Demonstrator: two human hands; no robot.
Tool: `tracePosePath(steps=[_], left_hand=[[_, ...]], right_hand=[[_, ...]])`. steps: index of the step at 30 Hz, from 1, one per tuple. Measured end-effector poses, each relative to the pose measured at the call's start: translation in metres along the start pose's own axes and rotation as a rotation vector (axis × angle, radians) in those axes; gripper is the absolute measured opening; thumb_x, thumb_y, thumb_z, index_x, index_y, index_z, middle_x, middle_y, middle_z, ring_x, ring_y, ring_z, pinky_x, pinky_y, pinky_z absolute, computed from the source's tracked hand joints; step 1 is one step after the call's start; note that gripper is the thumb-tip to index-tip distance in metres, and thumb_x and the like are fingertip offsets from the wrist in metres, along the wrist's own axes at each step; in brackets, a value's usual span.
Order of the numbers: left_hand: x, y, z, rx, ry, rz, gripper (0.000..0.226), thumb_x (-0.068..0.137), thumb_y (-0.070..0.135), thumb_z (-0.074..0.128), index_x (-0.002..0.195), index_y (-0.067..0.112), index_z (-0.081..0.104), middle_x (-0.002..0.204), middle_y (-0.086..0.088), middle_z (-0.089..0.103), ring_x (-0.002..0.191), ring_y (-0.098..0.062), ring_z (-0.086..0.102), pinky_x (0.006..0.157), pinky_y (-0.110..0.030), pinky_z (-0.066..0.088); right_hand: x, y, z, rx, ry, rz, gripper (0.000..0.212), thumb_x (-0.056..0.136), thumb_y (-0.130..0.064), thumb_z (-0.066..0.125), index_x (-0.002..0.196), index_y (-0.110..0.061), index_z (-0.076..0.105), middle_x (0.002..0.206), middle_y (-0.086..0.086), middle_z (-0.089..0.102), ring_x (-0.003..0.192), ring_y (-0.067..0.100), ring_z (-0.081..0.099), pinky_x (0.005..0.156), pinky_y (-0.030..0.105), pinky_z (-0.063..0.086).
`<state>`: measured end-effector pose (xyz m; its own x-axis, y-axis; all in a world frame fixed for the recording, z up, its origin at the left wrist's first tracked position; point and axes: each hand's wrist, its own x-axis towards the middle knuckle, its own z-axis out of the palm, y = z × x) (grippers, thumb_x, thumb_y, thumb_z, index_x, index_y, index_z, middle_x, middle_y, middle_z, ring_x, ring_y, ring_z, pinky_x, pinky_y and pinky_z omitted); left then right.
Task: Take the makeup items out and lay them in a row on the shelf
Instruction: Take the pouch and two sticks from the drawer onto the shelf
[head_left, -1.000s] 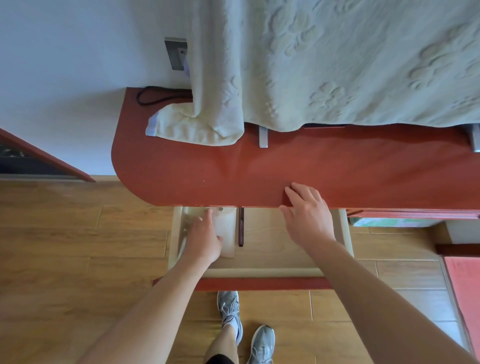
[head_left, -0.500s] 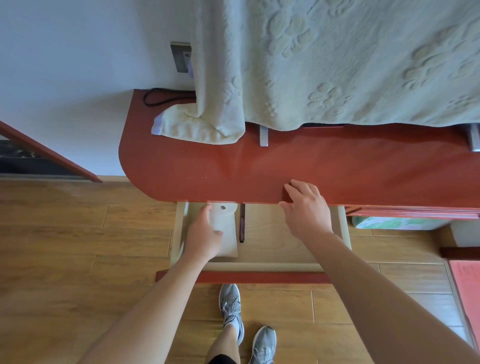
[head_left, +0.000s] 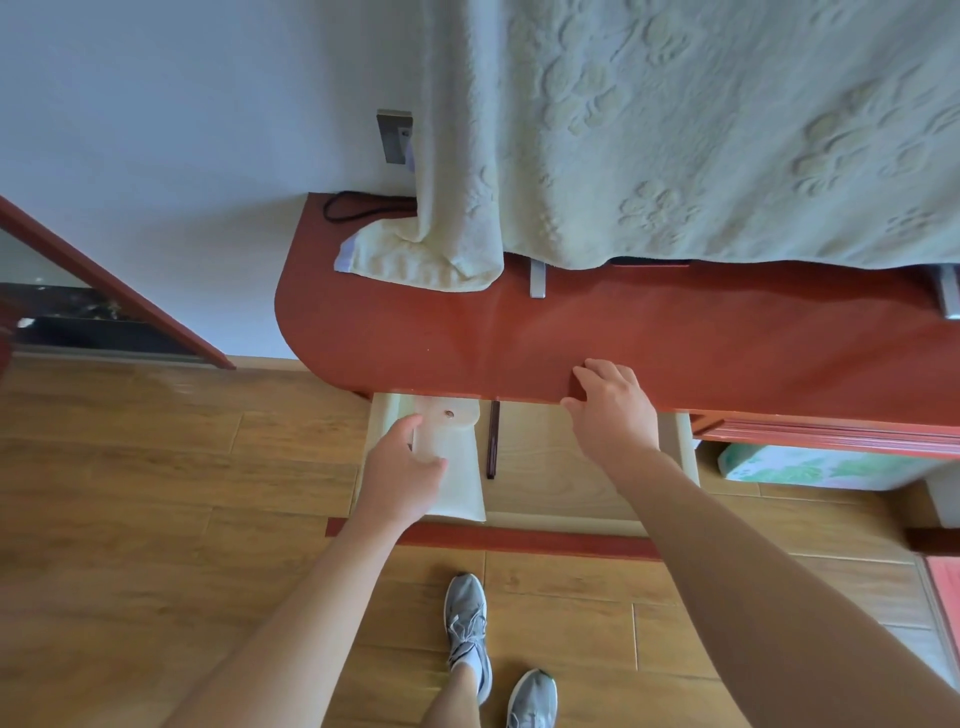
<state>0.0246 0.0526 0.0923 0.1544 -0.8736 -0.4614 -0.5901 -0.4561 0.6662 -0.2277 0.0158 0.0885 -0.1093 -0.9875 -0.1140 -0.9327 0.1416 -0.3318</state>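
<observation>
The person stands on the wooden floor, shoes just short of the open drawer. The drawer is pulled out from under the red shelf.

The left arm reaches forward and down into the left side of the drawer. The left hand is on the pouch, a pale flat bag with a snap button. Its grip is closed on the pouch, thumb on the top face and fingers around the left edge. This hold suits lifting the pouch clear of the drawer wall. The pouch lies in the drawer, its far end at the shelf edge. A dark pencil lies just beside it on the right, parallel and untouched.

The right arm extends to the shelf. The right hand rests bent fingers on the shelf's front edge and holds nothing, probably to brace the body.

Farther back, a towel hangs onto the rear of the shelf. No makeup item lies on the shelf yet.
</observation>
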Motion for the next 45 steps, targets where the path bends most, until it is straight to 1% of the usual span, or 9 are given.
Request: tracePosePath(steps=[5,14,26,28,30,33,37,40,45], left_hand=[[-0.015,0.014,-0.016,0.055,-0.043,0.038,0.046,0.086,0.015,0.065,0.131,0.025,0.056,0.127,0.002,0.059,0.102,-0.012,0.06,0.08,-0.029,0.057],[-0.018,0.058,-0.047,-0.016,-0.237,0.031,0.035,0.085,0.015,0.069,0.116,0.031,0.066,0.111,0.007,0.061,0.095,-0.013,0.063,0.073,-0.029,0.053],[0.058,0.106,-0.021,-0.049,-0.036,0.223,0.04,0.086,0.012,0.066,0.121,0.03,0.06,0.123,0.01,0.061,0.114,-0.011,0.058,0.093,-0.036,0.052],[0.072,0.106,-0.012,-0.042,-0.014,0.235,0.038,0.088,0.011,0.066,0.122,0.027,0.059,0.124,0.011,0.061,0.115,-0.011,0.057,0.091,-0.029,0.05],[0.081,0.107,-0.005,-0.028,0.001,0.241,0.038,0.089,0.009,0.065,0.122,0.025,0.059,0.123,0.011,0.059,0.11,-0.008,0.054,0.077,-0.007,0.043],[0.09,0.106,0.003,-0.034,0.021,0.239,0.037,0.089,0.006,0.062,0.121,0.025,0.059,0.119,0.005,0.061,0.104,-0.012,0.057,0.058,0.002,0.037],[0.097,0.103,0.009,0.01,0.053,0.267,0.038,0.089,0.009,0.061,0.123,0.025,0.058,0.112,0.008,0.061,0.102,-0.015,0.06,0.069,-0.006,0.041],[0.099,0.102,0.012,0.068,0.061,0.311,0.038,0.089,0.011,0.062,0.125,0.024,0.057,0.112,0.009,0.061,0.104,-0.018,0.06,0.087,-0.03,0.049],[0.1,0.098,0.013,0.21,0.088,0.319,0.042,0.09,0.021,0.063,0.131,0.027,0.053,0.116,0.0,0.049,0.097,-0.019,0.057,0.08,-0.029,0.046]], right_hand=[[0.0,-0.001,-0.005,-0.011,-0.029,0.0,0.04,0.096,-0.03,0.055,0.133,-0.014,0.054,0.144,-0.002,0.046,0.133,0.02,0.035,0.099,0.038,0.042],[0.001,0.001,-0.004,0.002,-0.007,-0.006,0.036,0.093,-0.028,0.059,0.126,-0.014,0.06,0.14,-0.001,0.051,0.13,0.021,0.039,0.096,0.039,0.044],[0.003,0.007,0.006,-0.005,0.061,-0.039,0.04,0.08,-0.021,0.077,0.117,-0.011,0.067,0.126,0.003,0.062,0.119,0.026,0.054,0.087,0.043,0.051],[0.003,0.008,0.007,-0.011,0.085,-0.05,0.042,0.077,-0.021,0.08,0.116,-0.01,0.068,0.123,0.003,0.064,0.117,0.026,0.056,0.086,0.043,0.052],[0.004,0.01,0.008,-0.011,0.099,-0.054,0.043,0.075,-0.02,0.081,0.114,-0.01,0.069,0.121,0.003,0.065,0.115,0.026,0.058,0.084,0.043,0.053],[0.005,0.01,0.01,-0.006,0.11,-0.053,0.042,0.074,-0.02,0.082,0.113,-0.011,0.07,0.12,0.002,0.065,0.115,0.026,0.058,0.084,0.043,0.053],[0.005,0.011,0.011,0.008,0.109,-0.041,0.042,0.074,-0.02,0.081,0.114,-0.011,0.07,0.121,0.002,0.065,0.116,0.025,0.057,0.084,0.044,0.053],[0.006,0.01,0.011,0.021,0.107,-0.03,0.043,0.073,-0.02,0.083,0.113,-0.011,0.07,0.121,0.002,0.065,0.117,0.025,0.057,0.085,0.044,0.053],[0.005,0.01,0.01,0.028,0.101,-0.02,0.043,0.074,-0.02,0.081,0.115,-0.011,0.069,0.123,0.002,0.064,0.119,0.024,0.055,0.088,0.045,0.053]])
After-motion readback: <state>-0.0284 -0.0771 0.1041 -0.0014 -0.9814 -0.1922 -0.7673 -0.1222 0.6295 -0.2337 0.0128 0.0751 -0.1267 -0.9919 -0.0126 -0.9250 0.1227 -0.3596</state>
